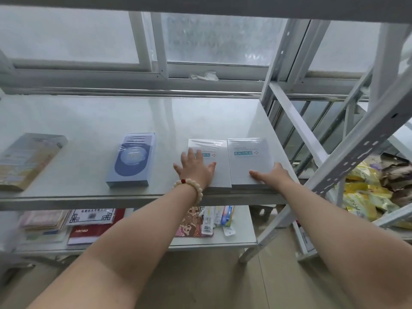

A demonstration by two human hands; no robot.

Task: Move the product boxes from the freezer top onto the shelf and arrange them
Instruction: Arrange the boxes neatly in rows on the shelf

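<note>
White and film-wrapped, two flat product boxes lie side by side, edges touching, at the front right of a grey metal shelf (89,121). The right white box (249,159) carries a line of pale capitals that looks like "MEDICAL". Below it is a blue label strip of characters too small to read, with a small red cross mark beside it. The left white box (221,172) shows the same strip and mark, partly covered.

The person's hands are apart, one on each box, with both arms stretched forward. The left hand (196,168), with a cream bead bracelet (191,185) at the wrist, lies flat on the left white box, fingers straight and spread. The right hand (273,173) sits at the near right corner of the right white box, thumb straight along the top. Its fingers drop out of sight past the box's right edge, so whether they grip cannot be told.

Further left on the same shelf lie a blue box (131,161) printed with a pale round shape and a pastel printed box (26,161); their writing is blurred. On the lower shelf (234,238), a red box (89,233) shows the brand "deli" upside down. Yellow packets (361,197) are heaped beyond the shelf frame on the right.
</note>
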